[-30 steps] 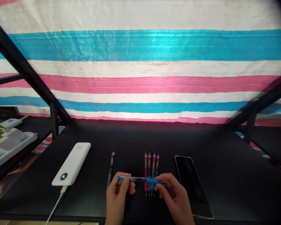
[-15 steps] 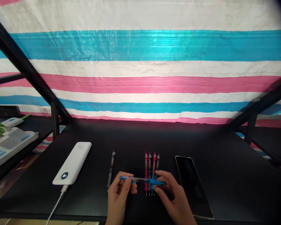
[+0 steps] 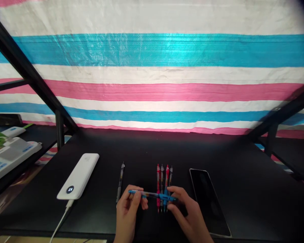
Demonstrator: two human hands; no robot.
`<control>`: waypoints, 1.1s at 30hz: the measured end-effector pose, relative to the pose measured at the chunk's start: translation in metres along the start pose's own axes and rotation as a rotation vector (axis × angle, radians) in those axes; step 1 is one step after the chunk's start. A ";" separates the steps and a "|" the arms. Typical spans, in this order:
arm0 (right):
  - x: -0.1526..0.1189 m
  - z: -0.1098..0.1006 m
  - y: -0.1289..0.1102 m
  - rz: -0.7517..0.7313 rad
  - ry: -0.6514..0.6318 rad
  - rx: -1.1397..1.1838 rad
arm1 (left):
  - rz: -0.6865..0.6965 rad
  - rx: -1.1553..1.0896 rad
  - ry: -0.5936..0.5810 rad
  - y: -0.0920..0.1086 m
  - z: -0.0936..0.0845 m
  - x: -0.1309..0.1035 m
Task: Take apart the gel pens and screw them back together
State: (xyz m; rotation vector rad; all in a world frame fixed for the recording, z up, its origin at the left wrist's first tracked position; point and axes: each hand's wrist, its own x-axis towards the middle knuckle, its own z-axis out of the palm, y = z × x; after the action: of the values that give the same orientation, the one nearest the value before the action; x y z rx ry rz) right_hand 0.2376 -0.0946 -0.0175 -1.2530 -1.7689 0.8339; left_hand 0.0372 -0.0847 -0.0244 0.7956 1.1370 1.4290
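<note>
A blue retractable pen (image 3: 152, 194), with a clear barrel and blue grip, lies nearly level above the table. My left hand (image 3: 128, 206) pinches its left end between thumb and fingers. Around the blue grip end, my right hand (image 3: 186, 206) curves with thumb and index fingertip apart; whether a hidden finger touches the pen I cannot tell. Beneath and behind the pen, several pens lie side by side, among them a red pen (image 3: 158, 175) at the left and a dark pen (image 3: 170, 173) at the right. A separate grey-black pen (image 3: 121, 180) rests beyond my left hand.
A white power bank (image 3: 78, 175) with a plugged-in cable (image 3: 62, 219) lies on the left of the black table (image 3: 142, 145). On the right is a dark phone (image 3: 210, 199). A power strip (image 3: 20, 155) sits on a side surface beyond the black frame (image 3: 32, 74).
My right thumb and index finger have parted slightly around the pen's grip end. The pen has tilted and shifted a little to the left; my left hand keeps its pinch.
</note>
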 end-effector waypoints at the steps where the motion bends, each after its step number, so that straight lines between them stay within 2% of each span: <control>1: 0.000 0.001 0.002 -0.010 0.013 -0.005 | -0.001 0.004 0.003 0.000 0.000 0.000; 4: 0.001 0.003 0.003 -0.025 0.053 -0.015 | -0.008 0.010 0.013 0.000 0.000 0.000; 10: 0.006 -0.003 -0.004 -0.082 0.047 -0.082 | -0.009 -0.008 0.025 0.002 0.002 0.000; 16: 0.005 -0.001 -0.002 -0.082 0.137 -0.042 | -0.011 -0.013 0.017 0.003 0.002 -0.001; 21: 0.005 -0.003 -0.005 -0.053 0.037 -0.088 | -0.008 -0.033 0.020 0.003 0.002 0.000; 26: 0.005 -0.001 0.001 -0.095 0.121 -0.061 | 0.002 -0.013 0.017 0.002 0.002 0.000; 30: 0.006 -0.002 -0.004 -0.082 0.018 -0.105 | 0.005 -0.026 0.015 0.003 0.002 -0.001; 33: 0.006 -0.003 -0.008 -0.108 -0.003 -0.142 | -0.008 -0.029 0.011 0.004 0.002 -0.002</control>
State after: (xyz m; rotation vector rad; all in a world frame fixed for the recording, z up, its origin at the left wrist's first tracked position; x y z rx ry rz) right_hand 0.2356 -0.0906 -0.0077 -1.2338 -1.9078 0.6590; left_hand 0.0381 -0.0856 -0.0195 0.7632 1.1235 1.4420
